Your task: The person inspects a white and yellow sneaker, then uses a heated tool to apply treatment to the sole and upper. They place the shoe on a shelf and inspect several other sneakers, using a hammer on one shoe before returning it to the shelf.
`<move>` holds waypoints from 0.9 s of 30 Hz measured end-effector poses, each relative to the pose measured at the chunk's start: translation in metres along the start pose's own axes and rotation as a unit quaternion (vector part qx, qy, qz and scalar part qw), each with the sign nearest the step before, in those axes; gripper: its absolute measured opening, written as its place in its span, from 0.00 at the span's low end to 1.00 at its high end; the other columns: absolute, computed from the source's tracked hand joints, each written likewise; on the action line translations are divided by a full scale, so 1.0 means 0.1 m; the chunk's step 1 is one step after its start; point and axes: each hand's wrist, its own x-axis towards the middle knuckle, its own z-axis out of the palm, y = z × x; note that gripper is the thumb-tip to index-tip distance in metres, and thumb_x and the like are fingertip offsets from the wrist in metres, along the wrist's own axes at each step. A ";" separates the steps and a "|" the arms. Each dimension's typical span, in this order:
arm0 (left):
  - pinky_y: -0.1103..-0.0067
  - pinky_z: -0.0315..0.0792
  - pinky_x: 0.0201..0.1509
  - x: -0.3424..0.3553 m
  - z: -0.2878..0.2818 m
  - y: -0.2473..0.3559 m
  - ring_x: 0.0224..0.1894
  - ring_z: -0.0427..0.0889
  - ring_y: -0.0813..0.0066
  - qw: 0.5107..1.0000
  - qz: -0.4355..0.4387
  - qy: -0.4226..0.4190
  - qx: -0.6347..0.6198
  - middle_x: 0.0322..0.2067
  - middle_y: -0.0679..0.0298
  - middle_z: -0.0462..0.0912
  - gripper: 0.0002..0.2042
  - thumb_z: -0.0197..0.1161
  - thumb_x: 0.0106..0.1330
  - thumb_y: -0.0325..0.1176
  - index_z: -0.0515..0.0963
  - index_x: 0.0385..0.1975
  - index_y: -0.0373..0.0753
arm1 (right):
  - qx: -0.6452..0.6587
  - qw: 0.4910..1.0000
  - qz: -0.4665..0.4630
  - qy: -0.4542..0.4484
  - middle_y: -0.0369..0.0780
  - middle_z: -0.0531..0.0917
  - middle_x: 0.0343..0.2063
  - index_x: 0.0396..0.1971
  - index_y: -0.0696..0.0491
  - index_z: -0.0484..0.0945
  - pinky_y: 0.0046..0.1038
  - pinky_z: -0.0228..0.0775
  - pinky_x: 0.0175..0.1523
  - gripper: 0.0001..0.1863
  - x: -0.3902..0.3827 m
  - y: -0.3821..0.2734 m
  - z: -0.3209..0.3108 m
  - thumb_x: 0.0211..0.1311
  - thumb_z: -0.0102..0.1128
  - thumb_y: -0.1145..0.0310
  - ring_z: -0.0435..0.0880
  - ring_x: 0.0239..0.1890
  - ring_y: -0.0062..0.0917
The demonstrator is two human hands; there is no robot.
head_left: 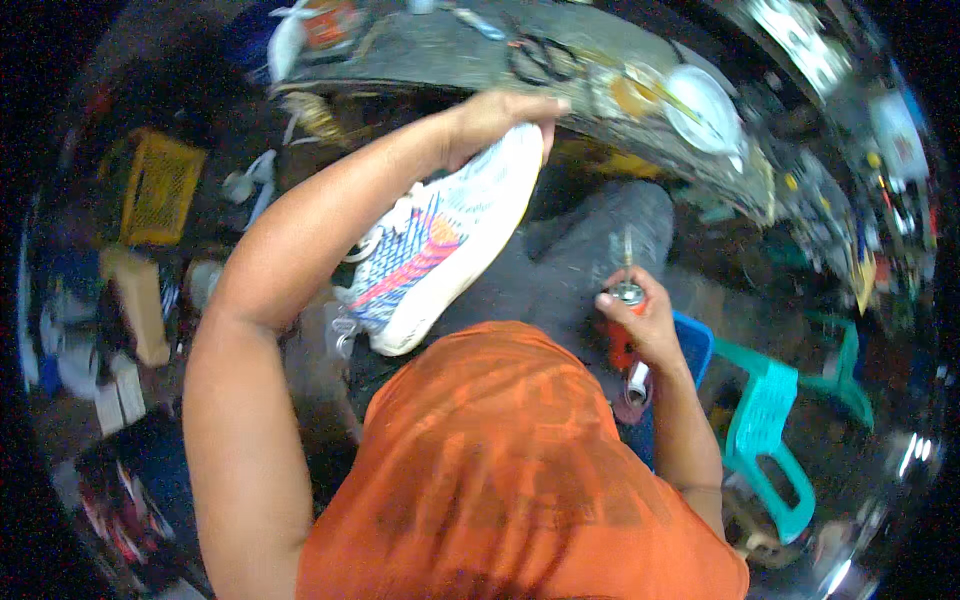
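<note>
A white running shoe point(440, 235) with blue, pink and orange patterning lies tilted across my lap, its pale sole facing right. My left hand point(500, 125) grips one end of it, its palm and some fingers hidden behind the shoe. Near my right knee, my right hand point(645, 315) is closed round a red cylindrical object point(621, 345) with a round silver top. A thin shaft points up from that top; I cannot make out its exact kind. Just below this hand is a dull pink, tube-like thing point(634, 395) with a pale ring.
A worn, curved workbench point(430, 60) runs ahead, carrying black-handled scissors point(540, 60), a whitish bowl point(703, 110) and scattered tools. On the left are a yellow crate point(163, 190) and a cardboard piece point(138, 305). A green plastic chair point(765, 410) stands right, beside a blue plastic edge point(693, 345).
</note>
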 end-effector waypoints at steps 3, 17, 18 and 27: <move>0.72 0.72 0.30 0.49 0.65 -0.30 0.23 0.79 0.73 0.977 -0.058 -0.107 0.175 0.21 0.64 0.82 0.27 0.58 0.72 0.59 0.85 0.27 0.38 | -0.035 0.998 -0.046 -0.003 0.35 0.82 0.33 0.38 0.54 0.80 0.27 0.74 0.50 0.17 -0.21 0.19 -0.06 0.60 0.76 0.59 0.79 0.39 0.21; 0.73 0.73 0.33 0.76 1.37 -0.84 0.21 0.80 0.71 0.902 -0.221 -0.279 0.243 0.19 0.60 0.82 0.32 0.48 0.77 0.57 0.84 0.22 0.36 | -0.067 0.993 0.051 0.079 0.51 0.84 0.22 0.36 0.57 0.81 0.44 0.78 0.36 0.18 -0.68 0.44 0.13 0.57 0.68 0.55 0.87 0.28 0.48; 0.73 0.73 0.33 0.75 1.38 -0.82 0.21 0.80 0.70 0.907 -0.221 -0.266 0.239 0.18 0.59 0.82 0.33 0.47 0.78 0.58 0.84 0.22 0.35 | -0.091 0.992 0.070 0.054 0.52 0.85 0.24 0.36 0.57 0.82 0.46 0.80 0.40 0.19 -0.67 0.45 0.12 0.57 0.67 0.55 0.87 0.31 0.51; 0.73 0.73 0.35 0.73 1.37 -0.82 0.22 0.80 0.70 0.904 -0.202 -0.270 0.264 0.17 0.58 0.81 0.36 0.45 0.78 0.59 0.85 0.21 0.33 | -0.063 0.996 0.058 0.033 0.55 0.86 0.29 0.36 0.58 0.83 0.49 0.80 0.45 0.20 -0.47 0.56 0.11 0.55 0.66 0.55 0.88 0.37 0.53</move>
